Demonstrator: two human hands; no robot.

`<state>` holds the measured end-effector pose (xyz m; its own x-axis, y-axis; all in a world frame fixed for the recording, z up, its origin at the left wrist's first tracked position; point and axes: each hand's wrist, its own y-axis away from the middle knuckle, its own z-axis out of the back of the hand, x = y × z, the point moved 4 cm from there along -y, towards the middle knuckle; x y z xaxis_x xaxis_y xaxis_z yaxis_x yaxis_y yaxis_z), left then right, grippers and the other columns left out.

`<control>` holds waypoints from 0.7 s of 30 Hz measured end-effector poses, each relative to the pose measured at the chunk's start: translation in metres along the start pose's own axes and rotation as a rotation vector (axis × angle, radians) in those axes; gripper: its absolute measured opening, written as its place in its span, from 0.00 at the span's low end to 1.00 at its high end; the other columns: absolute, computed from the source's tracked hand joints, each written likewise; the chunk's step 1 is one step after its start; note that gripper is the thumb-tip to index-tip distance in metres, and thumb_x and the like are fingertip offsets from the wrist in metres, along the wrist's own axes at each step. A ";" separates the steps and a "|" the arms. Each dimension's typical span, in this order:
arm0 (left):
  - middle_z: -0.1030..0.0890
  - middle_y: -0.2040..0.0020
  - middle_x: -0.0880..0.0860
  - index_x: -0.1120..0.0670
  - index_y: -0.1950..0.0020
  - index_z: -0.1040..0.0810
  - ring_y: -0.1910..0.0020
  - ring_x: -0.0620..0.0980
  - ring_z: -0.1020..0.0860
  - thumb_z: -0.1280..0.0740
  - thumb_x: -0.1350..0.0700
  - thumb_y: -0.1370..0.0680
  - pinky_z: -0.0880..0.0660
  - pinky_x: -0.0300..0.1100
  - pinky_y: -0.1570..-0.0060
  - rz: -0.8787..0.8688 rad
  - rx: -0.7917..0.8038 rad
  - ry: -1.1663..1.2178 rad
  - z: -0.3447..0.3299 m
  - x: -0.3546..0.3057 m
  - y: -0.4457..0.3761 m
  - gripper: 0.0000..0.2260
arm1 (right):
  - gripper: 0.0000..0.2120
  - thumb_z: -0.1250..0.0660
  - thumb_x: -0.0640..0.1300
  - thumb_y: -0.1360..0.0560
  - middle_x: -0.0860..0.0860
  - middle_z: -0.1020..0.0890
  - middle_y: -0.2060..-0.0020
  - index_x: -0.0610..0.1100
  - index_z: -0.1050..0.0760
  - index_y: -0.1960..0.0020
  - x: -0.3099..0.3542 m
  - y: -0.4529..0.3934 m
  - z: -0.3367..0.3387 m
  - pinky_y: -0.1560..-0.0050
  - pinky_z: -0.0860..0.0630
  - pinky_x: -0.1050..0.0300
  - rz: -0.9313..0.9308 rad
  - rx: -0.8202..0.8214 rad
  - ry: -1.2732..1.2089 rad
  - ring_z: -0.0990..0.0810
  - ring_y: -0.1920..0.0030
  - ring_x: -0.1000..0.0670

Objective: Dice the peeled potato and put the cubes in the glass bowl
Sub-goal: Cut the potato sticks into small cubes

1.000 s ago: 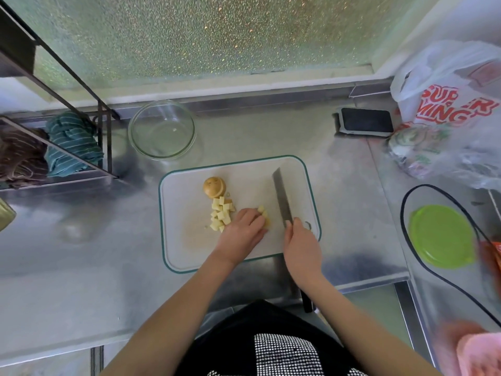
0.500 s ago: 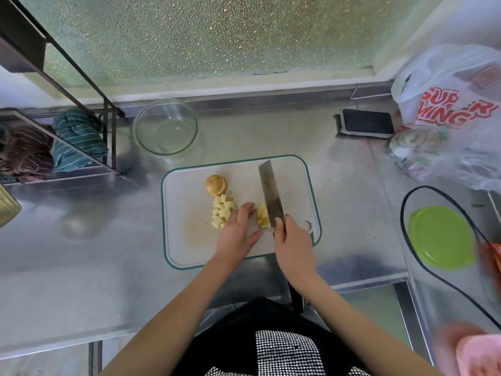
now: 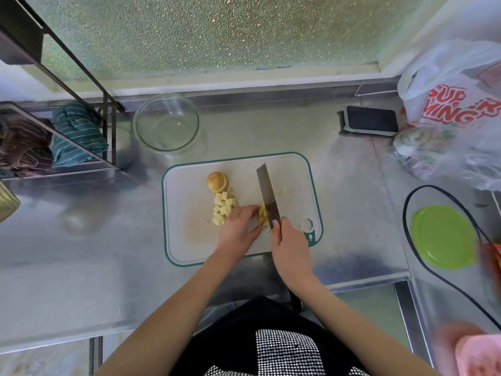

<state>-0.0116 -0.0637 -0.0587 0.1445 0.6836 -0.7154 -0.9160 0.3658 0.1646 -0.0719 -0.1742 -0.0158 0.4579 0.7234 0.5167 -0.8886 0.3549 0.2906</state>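
Observation:
A white cutting board (image 3: 189, 218) with a green rim lies on the steel counter. On it sit a round potato end piece (image 3: 217, 181), a pile of pale potato cubes (image 3: 223, 208) and a strip of potato (image 3: 262, 217). My left hand (image 3: 238, 230) presses its fingertips on the strip's left side. In my right hand (image 3: 288, 244) is a cleaver (image 3: 267, 195), whose blade rests against the strip's right side. The glass bowl (image 3: 166, 123) stands beyond the board at the back left, holding only a tiny scrap.
A black wire rack with folded cloths (image 3: 77, 134) stands at the left. A phone (image 3: 371, 120) lies at the back right beside a plastic bag (image 3: 458, 109). A green lid (image 3: 444, 237) and a black cable loop lie at the right. The counter edge runs near my body.
The cleaver swung from lying apart on the right to standing against the potato strip. My left hand slid off the strip, so the piece now shows between hand and blade.

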 end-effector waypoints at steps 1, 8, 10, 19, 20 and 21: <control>0.21 0.46 0.52 0.55 0.39 0.25 0.47 0.49 0.25 0.29 0.56 0.28 0.29 0.37 0.49 0.007 0.008 0.020 0.001 -0.001 0.000 0.18 | 0.15 0.50 0.50 0.18 0.45 0.21 0.63 0.42 0.30 0.53 0.000 0.000 0.000 0.59 0.24 0.44 -0.003 0.001 -0.001 0.22 0.62 0.44; 0.22 0.49 0.51 0.56 0.44 0.28 0.49 0.47 0.24 0.36 0.63 0.28 0.27 0.36 0.47 0.139 0.051 0.246 0.010 0.001 0.012 0.13 | 0.14 0.50 0.49 0.18 0.44 0.21 0.64 0.42 0.31 0.53 0.000 -0.001 -0.001 0.61 0.29 0.50 0.009 0.023 0.025 0.23 0.62 0.43; 0.22 0.49 0.52 0.56 0.44 0.28 0.48 0.47 0.24 0.37 0.65 0.29 0.26 0.38 0.45 0.167 0.063 0.296 0.009 0.000 0.013 0.14 | 0.15 0.50 0.49 0.18 0.44 0.21 0.63 0.41 0.30 0.52 0.000 -0.001 -0.003 0.61 0.28 0.49 0.009 0.029 0.037 0.23 0.61 0.43; 0.23 0.51 0.49 0.53 0.48 0.29 0.49 0.44 0.24 0.38 0.68 0.29 0.27 0.32 0.48 0.254 0.069 0.419 0.011 -0.004 0.010 0.14 | 0.16 0.51 0.50 0.18 0.43 0.19 0.59 0.41 0.30 0.51 -0.009 -0.003 -0.018 0.58 0.28 0.49 -0.034 0.114 0.106 0.21 0.57 0.41; 0.23 0.52 0.49 0.53 0.48 0.28 0.49 0.44 0.24 0.38 0.67 0.29 0.27 0.32 0.48 0.256 0.066 0.422 0.011 -0.004 0.010 0.14 | 0.16 0.51 0.50 0.18 0.43 0.19 0.59 0.41 0.30 0.51 -0.009 -0.003 -0.017 0.58 0.28 0.50 -0.035 0.122 0.115 0.21 0.57 0.41; 0.23 0.52 0.49 0.53 0.48 0.28 0.50 0.44 0.24 0.38 0.67 0.29 0.26 0.31 0.48 0.254 0.065 0.422 0.011 -0.005 0.010 0.13 | 0.16 0.51 0.50 0.18 0.43 0.19 0.59 0.41 0.30 0.51 -0.010 -0.004 -0.017 0.58 0.28 0.50 -0.037 0.134 0.117 0.21 0.57 0.41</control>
<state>-0.0173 -0.0567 -0.0466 -0.2569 0.4456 -0.8576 -0.8756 0.2682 0.4017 -0.0737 -0.1730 -0.0359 0.4767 0.7783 0.4088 -0.8563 0.3059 0.4162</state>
